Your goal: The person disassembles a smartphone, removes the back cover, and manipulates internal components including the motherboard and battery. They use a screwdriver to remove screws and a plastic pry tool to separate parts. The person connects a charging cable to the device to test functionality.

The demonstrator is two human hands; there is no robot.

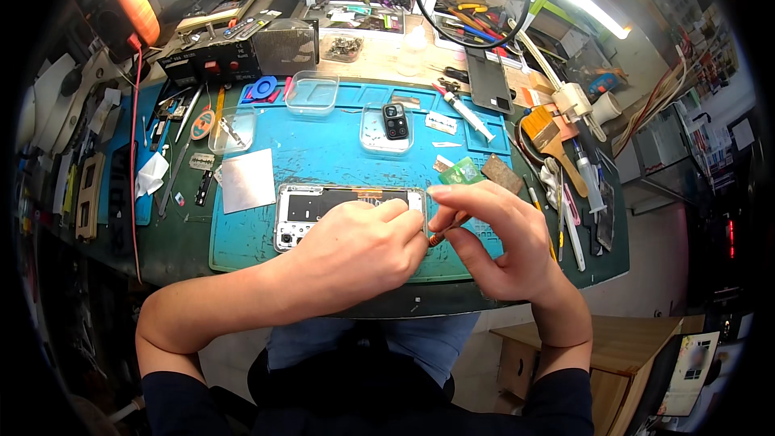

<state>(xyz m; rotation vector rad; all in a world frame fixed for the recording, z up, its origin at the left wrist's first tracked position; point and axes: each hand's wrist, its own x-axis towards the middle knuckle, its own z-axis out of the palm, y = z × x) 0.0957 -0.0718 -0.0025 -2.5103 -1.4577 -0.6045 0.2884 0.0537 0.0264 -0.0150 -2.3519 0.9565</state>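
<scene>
An opened phone, inner parts exposed, lies flat on the blue repair mat. My left hand is curled over its right half, fingertips at the right end; what they grip is hidden. My right hand, just right of the phone, pinches a small orange-and-dark striped tool at that end; much of the tool is covered by fingers. A metal plate lies left of the phone. Behind are a clear tray with a black camera-cover piece and a green circuit board.
Empty clear containers, a syringe, razor blades and a black device stand or lie behind. A brush and several tools crowd the right; more tools lie left. A wooden cabinet stands below right.
</scene>
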